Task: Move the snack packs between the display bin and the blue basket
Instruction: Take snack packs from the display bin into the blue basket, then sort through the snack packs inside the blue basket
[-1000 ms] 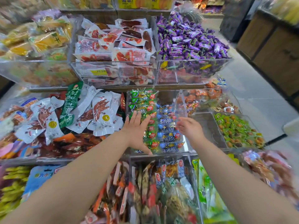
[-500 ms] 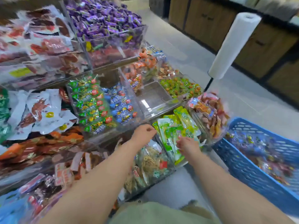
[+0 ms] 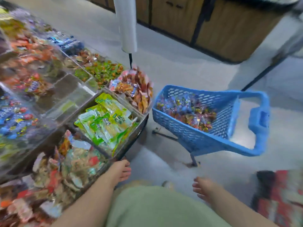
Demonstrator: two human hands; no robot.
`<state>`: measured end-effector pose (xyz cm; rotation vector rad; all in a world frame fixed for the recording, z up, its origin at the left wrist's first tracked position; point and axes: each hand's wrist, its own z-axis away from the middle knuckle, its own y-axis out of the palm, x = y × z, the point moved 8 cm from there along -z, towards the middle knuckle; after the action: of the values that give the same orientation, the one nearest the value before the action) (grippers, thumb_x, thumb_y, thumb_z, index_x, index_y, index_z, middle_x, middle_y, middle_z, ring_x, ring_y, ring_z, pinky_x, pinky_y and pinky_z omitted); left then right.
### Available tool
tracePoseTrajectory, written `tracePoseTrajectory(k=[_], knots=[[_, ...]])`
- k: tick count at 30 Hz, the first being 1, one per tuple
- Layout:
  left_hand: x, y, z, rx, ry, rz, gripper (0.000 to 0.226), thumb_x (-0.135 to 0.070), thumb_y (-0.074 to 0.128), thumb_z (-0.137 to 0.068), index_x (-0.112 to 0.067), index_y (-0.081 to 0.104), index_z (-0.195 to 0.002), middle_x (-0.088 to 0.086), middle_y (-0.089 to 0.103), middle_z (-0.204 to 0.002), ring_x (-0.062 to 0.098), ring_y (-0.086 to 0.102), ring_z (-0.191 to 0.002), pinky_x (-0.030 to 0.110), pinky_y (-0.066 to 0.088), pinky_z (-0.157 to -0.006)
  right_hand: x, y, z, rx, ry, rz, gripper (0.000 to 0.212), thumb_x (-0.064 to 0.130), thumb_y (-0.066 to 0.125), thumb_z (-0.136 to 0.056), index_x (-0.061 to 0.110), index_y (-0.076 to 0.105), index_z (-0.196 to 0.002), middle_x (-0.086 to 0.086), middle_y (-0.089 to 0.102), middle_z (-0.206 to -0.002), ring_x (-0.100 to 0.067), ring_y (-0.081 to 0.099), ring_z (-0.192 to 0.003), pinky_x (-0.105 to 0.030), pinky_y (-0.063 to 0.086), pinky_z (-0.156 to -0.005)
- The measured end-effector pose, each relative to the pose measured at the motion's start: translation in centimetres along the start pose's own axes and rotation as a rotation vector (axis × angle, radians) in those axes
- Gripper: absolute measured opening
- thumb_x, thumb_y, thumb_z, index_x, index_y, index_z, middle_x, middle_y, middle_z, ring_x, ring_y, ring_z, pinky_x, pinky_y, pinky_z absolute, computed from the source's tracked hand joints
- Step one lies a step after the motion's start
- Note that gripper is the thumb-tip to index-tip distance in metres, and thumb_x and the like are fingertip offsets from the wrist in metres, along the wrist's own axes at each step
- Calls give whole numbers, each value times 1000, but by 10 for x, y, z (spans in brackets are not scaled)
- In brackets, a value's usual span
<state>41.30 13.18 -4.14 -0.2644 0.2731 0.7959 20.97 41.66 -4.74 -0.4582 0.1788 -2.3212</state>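
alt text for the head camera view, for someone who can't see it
A person's empty left hand and right hand hang low, with stocked clear plastic display bins on the left and a blue plastic lattice basket, partly filled with colourful snack packs, on the right. The picture is motion-blurred.

Pale sage-green garment [image 3: 155,208] at the front, 2 bare forearms [image 3: 91,197], bare left hand [image 3: 120,171] and right hand [image 3: 205,188].

Single head view, looking steeply down, display bins [image 3: 114,95] close left, blue basket [image 3: 205,141] right.
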Motion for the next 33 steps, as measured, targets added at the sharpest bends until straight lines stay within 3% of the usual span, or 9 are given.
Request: tracePoseTrajectory(k=[4, 10, 15, 18, 21, 23, 26, 29, 33], knots=[[-11, 40, -7, -9, 2, -48, 16, -11, 43, -97, -6, 52, -86, 15, 54, -78, 26, 51, -65, 30, 37, -59, -17, -47, -6, -45, 50, -103, 19, 11, 47, -94, 14, 44, -75, -7, 45, -66, -16, 40, -57, -24, 27, -54], [-84, 90, -18, 14, 62, -175, 16, -15, 47, -96, -10, 54, -83, 10, 55, -78, 22, 51, -66, 27, 38, -61, 6, -67, -15, -33, 90, -287, 13, 15, 48, -94, 13, 50, -81, -5, 53, -72, -16, 48, -62, -26, 35, -60], [-150, 133, -49, 81, 65, -304, 11, -17, 49, -95, -11, 56, -89, 10, 60, -88, 25, 57, -77, 35, 46, -85, 75, -82, -32, -64, 45, -441, 11, 22, 49, -95, 16, 54, -87, -3, 58, -82, -15, 55, -70, -26, 42, -64], [-204, 155, -71, 97, 91, -431, 11, -18, 50, -94, -11, 57, -88, 9, 61, -84, 22, 56, -68, 29, 45, -66, 126, -97, -42, -122, 9, -469, 9, 22, 50, -93, 17, 53, -87, -2, 60, -82, -16, 56, -75, -31, 47, -74], [-264, 176, -87, 103, 136, -623, 15, -17, 48, -95, -14, 51, -81, 3, 52, -67, 15, 45, -51, 22, 34, -46, 167, -105, -54, -154, 9, -478, 7, 22, 48, -93, 16, 52, -91, -1, 59, -84, -14, 56, -70, -26, 44, -63], [-299, 190, -97, 113, 190, -781, 16, -16, 45, -95, -15, 47, -79, 3, 48, -66, 14, 38, -49, 21, 28, -47, 185, -106, -65, -164, 30, -461, 9, 23, 47, -94, 15, 52, -93, -2, 59, -90, -14, 56, -73, -24, 43, -59], [-332, 206, -107, 129, 216, -921, 8, -18, 43, -96, -14, 49, -93, 7, 53, -78, 16, 42, -55, 22, 29, -49, 202, -107, -79, -167, 75, -458, 12, 22, 46, -94, 12, 52, -99, -5, 57, -92, -16, 55, -77, -25, 43, -60], [-346, 213, -110, 130, 168, -993, 13, -19, 41, -97, -11, 50, -99, 13, 59, -94, 17, 45, -62, 23, 34, -53, 213, -106, -89, -157, 125, -482, 10, 15, 44, -95, 13, 47, -85, -6, 53, -81, -16, 50, -66, -23, 35, -55], [-345, 216, -117, 113, 95, -1010, 12, -18, 39, -97, -13, 48, -92, 9, 55, -84, 18, 45, -64, 25, 34, -58, 227, -95, -110, -120, 130, -437, 22, 12, 42, -96, 16, 43, -74, -4, 44, -67, -14, 39, -56, -22, 25, -51]])
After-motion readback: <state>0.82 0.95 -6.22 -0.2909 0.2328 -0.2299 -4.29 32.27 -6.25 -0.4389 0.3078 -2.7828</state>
